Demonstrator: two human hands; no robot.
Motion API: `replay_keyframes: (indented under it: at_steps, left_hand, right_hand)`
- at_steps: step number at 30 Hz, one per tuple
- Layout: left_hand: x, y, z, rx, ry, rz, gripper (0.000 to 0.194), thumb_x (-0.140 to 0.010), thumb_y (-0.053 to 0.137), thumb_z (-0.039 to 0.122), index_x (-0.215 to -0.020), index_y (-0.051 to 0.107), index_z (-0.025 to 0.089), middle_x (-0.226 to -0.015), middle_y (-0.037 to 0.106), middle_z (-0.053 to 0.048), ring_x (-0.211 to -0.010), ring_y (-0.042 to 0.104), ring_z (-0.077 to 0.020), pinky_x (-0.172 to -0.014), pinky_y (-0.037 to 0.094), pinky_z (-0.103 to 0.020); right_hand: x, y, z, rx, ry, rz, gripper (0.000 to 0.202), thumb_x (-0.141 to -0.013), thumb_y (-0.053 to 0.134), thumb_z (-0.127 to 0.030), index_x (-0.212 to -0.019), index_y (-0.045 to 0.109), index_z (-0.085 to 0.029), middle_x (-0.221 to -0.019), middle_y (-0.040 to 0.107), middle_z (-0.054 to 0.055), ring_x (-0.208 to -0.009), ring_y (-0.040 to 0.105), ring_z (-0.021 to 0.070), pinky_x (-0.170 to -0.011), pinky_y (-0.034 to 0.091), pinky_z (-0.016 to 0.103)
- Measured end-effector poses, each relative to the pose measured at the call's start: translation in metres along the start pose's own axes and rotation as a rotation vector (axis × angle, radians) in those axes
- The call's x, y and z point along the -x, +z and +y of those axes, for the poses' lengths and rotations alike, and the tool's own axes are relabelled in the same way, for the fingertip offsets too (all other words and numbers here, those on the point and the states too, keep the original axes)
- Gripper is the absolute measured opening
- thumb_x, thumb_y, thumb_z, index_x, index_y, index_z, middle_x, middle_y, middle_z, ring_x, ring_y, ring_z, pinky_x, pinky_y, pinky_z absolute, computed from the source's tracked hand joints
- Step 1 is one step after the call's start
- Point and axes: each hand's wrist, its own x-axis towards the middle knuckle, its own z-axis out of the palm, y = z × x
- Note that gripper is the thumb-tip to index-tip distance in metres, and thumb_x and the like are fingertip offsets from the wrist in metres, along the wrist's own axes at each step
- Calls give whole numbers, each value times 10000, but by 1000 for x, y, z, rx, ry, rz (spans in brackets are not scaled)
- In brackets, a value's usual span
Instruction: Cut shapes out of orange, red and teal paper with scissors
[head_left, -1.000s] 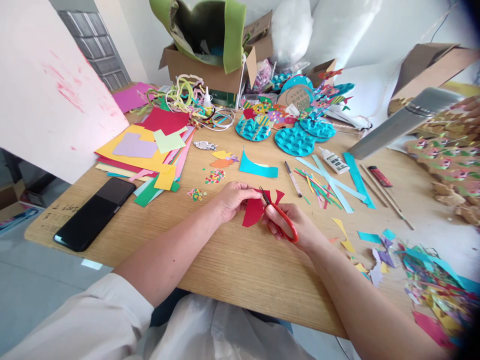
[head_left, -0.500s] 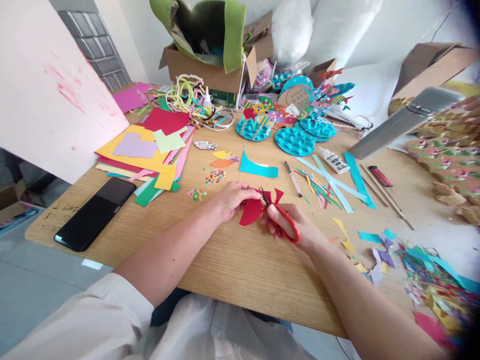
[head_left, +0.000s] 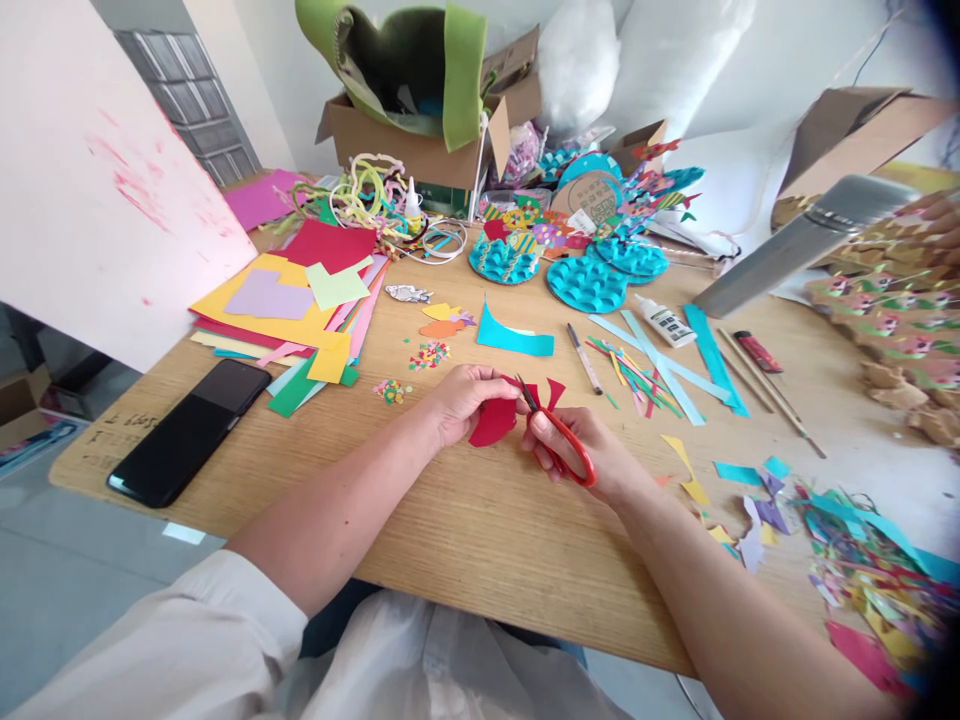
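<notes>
My left hand (head_left: 466,400) pinches a piece of red paper (head_left: 493,422) above the wooden table, near its middle. In my right hand (head_left: 574,445) are red-handled scissors (head_left: 577,458), their dark blades pointing up and left against the red paper. Part of the red paper stands up beyond the blades. Just past my hands lies a curved blue paper piece (head_left: 510,335), with small orange and yellow cut shapes (head_left: 444,327) to its left. Tiny coloured paper bits (head_left: 429,355) lie near my left hand.
A black phone (head_left: 191,430) and stacked coloured paper (head_left: 247,310) are on the left. Glue (head_left: 666,322), a pen (head_left: 585,358), paper strips and brushes lie to the right, with a scrap pile (head_left: 877,570) nearer. Blue egg-carton pieces (head_left: 586,285) and boxes stand behind.
The lower part of the red paper has turned slightly, swinging left away from the scissors. My hands keep their grips and have barely moved.
</notes>
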Motion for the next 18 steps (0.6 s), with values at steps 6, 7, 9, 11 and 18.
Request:
replay_keyframes:
  at_steps: [6,7,9,11,18]
  left_hand:
    - [-2,0,1,-1,4,35,70,-657,710,103,-654,642,119,-600,672,-37,-567,618,-115,-649,478,-257]
    - [-2,0,1,-2,7,33,73,-656,713,103,-652,642,118,-598,671,-36,-567,618,-113,-653,478,-257]
    - [-2,0,1,-7,10,28,72,-653,716,106,-649,645,116,-597,671,-37,-572,619,-112,-656,474,-253]
    - [-2,-1,0,-12,12,21,70,-649,718,112,-648,649,115,-600,674,-42,-576,618,-112,-658,466,-251]
    - [-1,-2,1,-34,24,-12,73,-641,725,145,-641,660,113,-631,687,-50,-576,602,-107,-657,440,-253]
  right_hand:
    - [-1,-1,2,13,-19,-4,611,-729,655,-736,-678,624,-128,-481,537,-5,-370,479,84,-364,286,198]
    - [-1,-1,2,18,-19,-6,619,-731,647,-744,-680,625,-128,-485,539,-4,-372,481,84,-364,284,198]
    - [0,-1,1,19,-18,-6,641,-729,627,-767,-686,626,-127,-493,542,-1,-380,488,86,-371,293,200]
    - [1,0,-2,14,-19,-5,659,-718,617,-787,-690,621,-128,-504,550,3,-393,500,89,-387,320,205]
    - [4,3,-8,1,-24,-19,684,-719,595,-806,-723,615,-122,-531,558,6,-419,514,89,-411,339,207]
